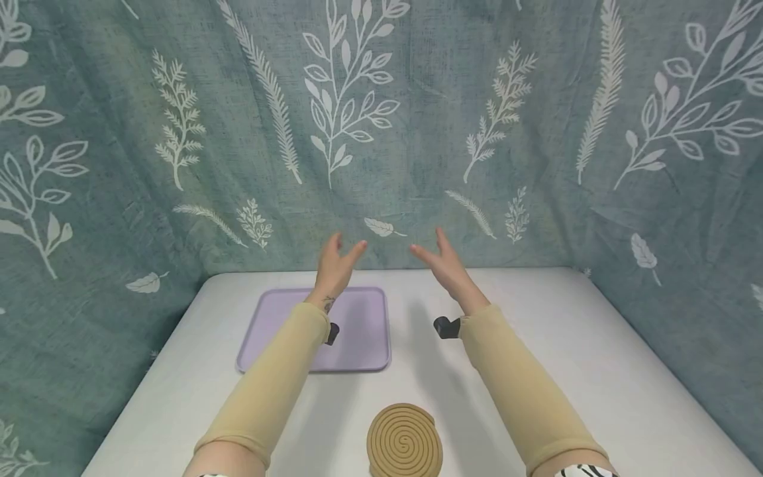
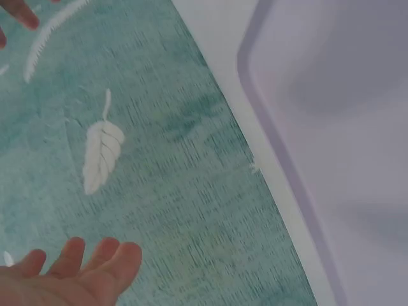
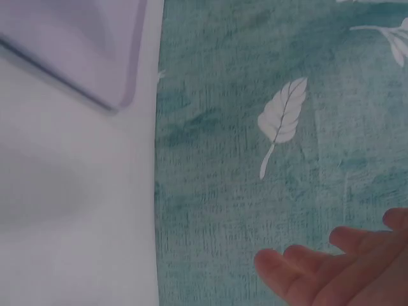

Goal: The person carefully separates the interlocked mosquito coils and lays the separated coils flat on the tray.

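- Left hand [image 1: 338, 268], one: raised before the cloth, beyond the tray in the head view; fingers extended, thumb held apart, grasp loose and bare.
- Right hand [image 1: 447, 266], one: raised likewise, well apart from the left; fingers extended, thumb angled inward towards the other hand, grasp likewise unclosed and bare.
- Tray [image 1: 360, 331], lilac, rectangular, rounded corners, raised rim: lying flat on the left-centre of the table, partly covered by the left forearm in the head view.
- Coil [image 1: 405, 440], tan, wound in a flat round spiral; material cannot be told: on the table, nearer the person than the tray, between the forearms.
- Table [image 1: 566, 344], white, rounded far corners; forearm shadows across the top.
- Sleeves [image 1: 524, 384], pale yellow, a pair: one on each forearm.
- Wrist devices [image 1: 447, 327], black, two: one at each cuff, on the inner side.
- Cloth [image 1: 417, 146], blue-green, printed with white leaves and sprigs: hung behind the table and along both sides.
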The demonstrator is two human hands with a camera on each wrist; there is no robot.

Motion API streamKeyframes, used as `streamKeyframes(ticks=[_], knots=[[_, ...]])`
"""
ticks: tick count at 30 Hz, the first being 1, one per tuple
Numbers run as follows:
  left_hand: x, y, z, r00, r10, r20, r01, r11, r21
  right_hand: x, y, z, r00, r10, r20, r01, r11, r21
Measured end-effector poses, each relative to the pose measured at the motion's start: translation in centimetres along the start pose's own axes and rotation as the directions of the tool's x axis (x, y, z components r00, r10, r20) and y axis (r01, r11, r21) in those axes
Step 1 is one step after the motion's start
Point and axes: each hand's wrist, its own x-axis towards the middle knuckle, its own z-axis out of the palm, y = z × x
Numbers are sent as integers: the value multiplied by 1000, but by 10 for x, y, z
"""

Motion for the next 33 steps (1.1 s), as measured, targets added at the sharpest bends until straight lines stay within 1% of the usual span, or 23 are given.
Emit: streamKeyframes(ticks=[6,7,10,13,15,19,21,24,27,30,33], knots=[[-21,-5,-2,1000,9,29,-7,998,-69,-17,1,1,998,-70,5,70,997,13],[-25,-6,-2,999,13,31,-11,997,-77,-24,-2,1,997,-76,8,76,997,15],[-38,-9,-3,999,26,35,-23,996,-81,-37,-2,2,995,-102,-2,102,994,31],[-53,-10,-5,998,56,38,-53,996,-74,-52,0,3,992,-122,-8,122,992,40],[-63,-11,-5,995,89,35,-87,994,-66,-60,7,4,990,-142,-14,142,989,36],[-89,-11,-3,988,148,37,-145,987,-62,-84,14,5,987,-162,1,162,986,25],[-102,-12,-2,984,174,47,-171,983,-61,-95,17,6,987,-158,13,157,987,12],[-121,-14,1,974,211,81,-208,977,-50,-109,23,9,990,-139,24,139,990,-9],[-136,-18,4,962,239,132,-239,971,-9,-121,30,13,992,-119,31,120,992,-39],[-148,-22,6,950,252,184,-263,964,35,-131,38,20,993,-108,41,111,991,-73],[-159,-27,8,940,245,236,-265,962,58,-141,45,27,993,-105,57,110,989,-101]])
